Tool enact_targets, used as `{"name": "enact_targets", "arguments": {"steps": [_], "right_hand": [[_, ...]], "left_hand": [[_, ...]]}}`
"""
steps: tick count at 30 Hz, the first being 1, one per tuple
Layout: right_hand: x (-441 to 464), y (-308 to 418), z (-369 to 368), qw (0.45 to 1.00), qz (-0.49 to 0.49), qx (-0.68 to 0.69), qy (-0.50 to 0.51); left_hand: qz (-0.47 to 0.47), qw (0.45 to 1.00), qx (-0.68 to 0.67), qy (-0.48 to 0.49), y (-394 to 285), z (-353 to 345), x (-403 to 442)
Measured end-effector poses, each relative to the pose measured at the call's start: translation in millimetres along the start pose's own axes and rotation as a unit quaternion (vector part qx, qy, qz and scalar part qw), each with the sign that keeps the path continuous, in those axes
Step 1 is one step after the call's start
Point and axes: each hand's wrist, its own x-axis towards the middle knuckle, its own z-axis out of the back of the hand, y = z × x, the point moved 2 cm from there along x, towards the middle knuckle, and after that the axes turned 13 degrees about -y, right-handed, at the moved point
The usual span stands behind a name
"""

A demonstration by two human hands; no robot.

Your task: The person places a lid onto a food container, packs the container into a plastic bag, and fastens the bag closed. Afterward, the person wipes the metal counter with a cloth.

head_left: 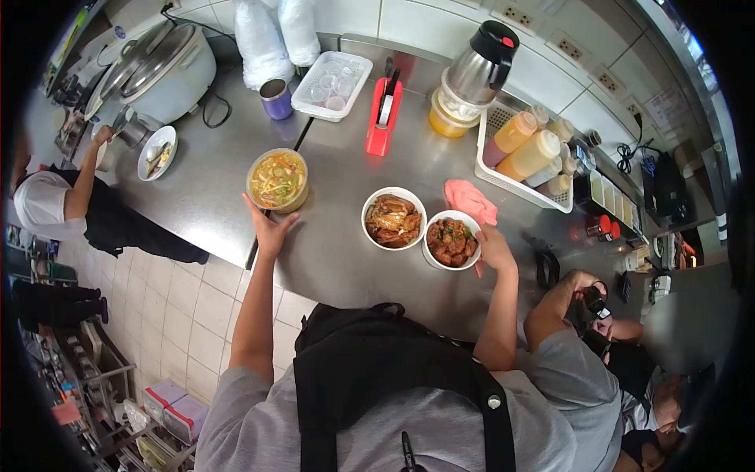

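White, the cubed-meat bowl (430, 255) right of centre is held near its rim by the right hand (494, 248), likely sparing the food; left of centre, the left hand (271, 228) lies spread against the soup container (300, 200), seemingly for steadiness.

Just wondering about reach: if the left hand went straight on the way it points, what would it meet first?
Likely the soup tub: the left hand spreads at its near side, though firm contact is hard to judge.

Black apron (377, 358) (grey sleeves (240, 405))
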Motion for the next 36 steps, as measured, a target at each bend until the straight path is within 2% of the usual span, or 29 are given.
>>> {"name": "enact_targets", "arguments": {"steps": [1,3,4,5,8,9,11,12,14,15,17,19,21,22,24,27,28,29,31,33,36], "right_hand": [[2.9,4.3,-0.6,1.000,-0.004,-0.001,-0.001],[8.6,20.2,4.2,0.996,-0.072,0.021,0.046],[11.6,17.1,-4.3,0.993,-0.082,0.077,0.045],[12.9,27.5,-1.3,0.993,-0.087,0.075,0.041],[16.4,48.4,-2.2,0.945,-0.193,0.244,0.099],[22.6,37.3,-11.0,0.945,-0.199,0.243,0.091],[40.5,15.8,-18.0,0.977,-0.085,0.195,0.004],[47.9,7.8,-18.7,0.977,-0.093,0.192,-0.004],[57.4,5.2,-22.1,0.988,0.065,0.024,-0.138],[52.7,5.8,-30.5,0.988,0.059,0.023,-0.141],[45.0,10.1,-43.6,0.972,0.092,-0.103,-0.188],[47.3,6.0,-40.9,0.969,0.087,-0.083,-0.217],[53.8,-16.5,-39.7,0.989,-0.063,-0.007,-0.133],[53.7,-23.9,-35.0,0.989,-0.064,-0.008,-0.133],[54.5,-31.4,-15.3,0.971,-0.131,-0.029,-0.197],[41.2,-21.0,25.1,0.952,-0.175,-0.089,-0.233],[36.4,-22.3,32.3,0.955,-0.210,-0.095,-0.186],[30.5,-40.1,24.9,0.955,-0.213,-0.095,-0.185],[17.2,-81.9,-11.5,0.991,-0.116,-0.063,-0.016],[-0.4,-28.6,0.5,0.988,-0.144,-0.020,0.051],[-9.2,-40.5,-9.1,0.988,-0.153,-0.013,0.026]], "left_hand": [[0.000,1.000,-0.001,0.004,0.3,-0.9,3.5],[0.005,1.000,0.013,0.017,1.7,-3.4,10.0],[0.004,1.000,0.010,0.023,2.5,-6.0,11.8],[0.006,1.000,0.000,0.012,4.6,-8.2,13.1],[-0.006,1.000,0.002,-0.002,15.4,-10.6,16.4],[-0.020,1.000,0.014,-0.007,16.6,-12.7,17.6],[-0.034,0.999,-0.002,-0.005,16.6,-16.5,15.6],[-0.029,0.999,-0.018,-0.008,16.6,-18.0,14.0],[-0.022,0.999,-0.025,-0.007,21.0,-19.0,11.5],[-0.024,0.999,-0.025,-0.001,13.4,-19.8,7.9],[-0.011,0.999,-0.032,-0.012,0.4,-19.9,1.3],[0.005,1.000,-0.015,0.007,-2.0,-18.7,-1.6],[0.024,0.999,0.002,0.026,-4.7,-15.0,-6.5],[0.003,0.999,0.001,0.035,-8.5,-12.6,-10.2],[-0.019,0.999,-0.001,0.043,-13.7,-9.6,-17.6],[-0.021,0.999,0.040,0.020,-13.7,-0.4,-37.8],[-0.023,0.999,0.044,-0.010,-12.3,2.4,-46.1],[-0.027,0.998,0.048,-0.040,-12.7,5.2,-54.3],[-0.024,0.997,0.056,-0.048,-27.9,11.1,-70.5],[-0.058,0.994,0.074,-0.057,-36.8,14.1,-81.8],[-0.056,0.995,0.074,-0.048,-46.3,16.1,-93.5]]}}
